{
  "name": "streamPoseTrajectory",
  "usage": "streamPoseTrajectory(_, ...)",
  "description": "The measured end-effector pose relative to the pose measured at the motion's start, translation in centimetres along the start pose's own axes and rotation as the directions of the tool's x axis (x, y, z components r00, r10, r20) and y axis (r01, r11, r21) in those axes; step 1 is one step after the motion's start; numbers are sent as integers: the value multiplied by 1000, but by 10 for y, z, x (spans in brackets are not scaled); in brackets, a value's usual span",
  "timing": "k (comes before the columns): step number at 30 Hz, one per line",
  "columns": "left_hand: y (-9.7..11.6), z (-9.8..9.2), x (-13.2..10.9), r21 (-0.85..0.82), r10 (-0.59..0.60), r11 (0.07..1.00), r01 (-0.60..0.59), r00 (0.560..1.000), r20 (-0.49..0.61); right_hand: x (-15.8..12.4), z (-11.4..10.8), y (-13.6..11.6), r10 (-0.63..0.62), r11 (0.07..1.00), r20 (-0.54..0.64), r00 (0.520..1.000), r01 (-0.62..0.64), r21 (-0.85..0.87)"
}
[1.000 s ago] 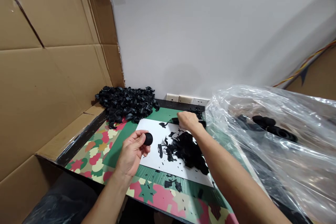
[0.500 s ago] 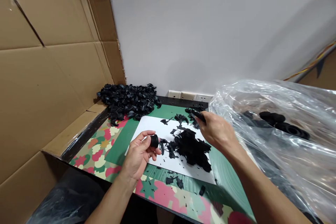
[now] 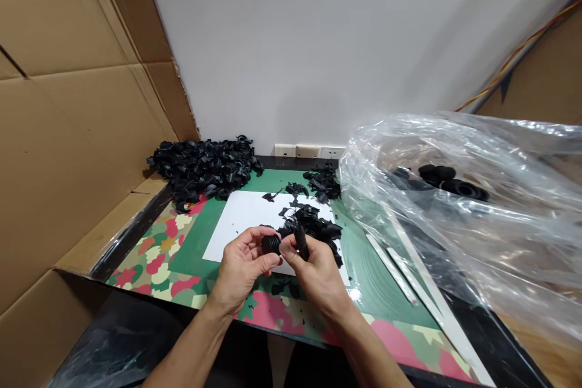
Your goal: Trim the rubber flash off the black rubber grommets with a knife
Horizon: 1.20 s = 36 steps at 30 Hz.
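My left hand pinches a small black ribbed rubber part over the near edge of a white sheet. My right hand is closed round a slim black tool, and its fingertips meet the rubber part. Just behind my hands a heap of black trimmings lies on the sheet. The sheet rests on a green cutting mat.
A big pile of black rubber parts sits at the back left against cardboard walls. A clear plastic bag holding more black parts fills the right. Wall sockets sit at the back. The table has a camouflage-patterned cover.
My right hand came back from the far side of the sheet with the black tool and joined my left hand at the rubber part. The view shifted left and down.
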<state>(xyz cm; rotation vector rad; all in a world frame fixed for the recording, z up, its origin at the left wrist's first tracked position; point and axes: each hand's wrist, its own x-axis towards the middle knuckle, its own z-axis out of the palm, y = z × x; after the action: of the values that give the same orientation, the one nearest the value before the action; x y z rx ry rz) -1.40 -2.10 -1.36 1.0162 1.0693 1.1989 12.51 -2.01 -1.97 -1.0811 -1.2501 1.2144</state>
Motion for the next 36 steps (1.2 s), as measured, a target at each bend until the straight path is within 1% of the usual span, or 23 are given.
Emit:
streamPoseTrajectory(4, 0, 0, -1, 88, 17, 996, -17, 1000, 1, -5, 0, 11, 49, 997, -40, 998, -47, 53)
streamPoseTrajectory(8, -2, -1, -2, 116, 39, 993, -33, 998, -47, -10, -1, 22, 164, 974, -45, 985, -154, 168)
streamPoseTrajectory(12, -5, -1, -4, 115, 53, 992, -44, 995, -81, -12, 2, 23, 272, 912, -17, 962, -252, 322)
streamPoseTrajectory(17, -4, 1, -4, 109, 95, 991, -82, 988, -120, -13, 6, 19, 303, 853, 42, 952, -291, 433)
streamPoseTrajectory(22, -4, 0, -4, 119, 124, 987, -109, 984, -127, -13, 8, 20, 301, 850, 24, 953, -280, 446)
streamPoseTrajectory(28, -5, -2, -4, 128, 165, 981, -145, 973, -162, -11, 9, 22, 325, 848, 19, 946, -300, 438)
streamPoseTrajectory(31, -6, -2, -4, 119, 180, 980, -162, 970, -162, -10, 10, 22, 328, 855, 7, 945, -300, 424)
streamPoseTrajectory(33, -7, -3, -4, 105, 170, 982, -154, 972, -161, -10, 10, 22, 330, 858, 2, 944, -300, 418)
streamPoseTrajectory(36, -9, -4, -3, 64, 108, 993, -99, 980, -166, -9, 11, 23, 322, 867, -10, 947, -291, 404)
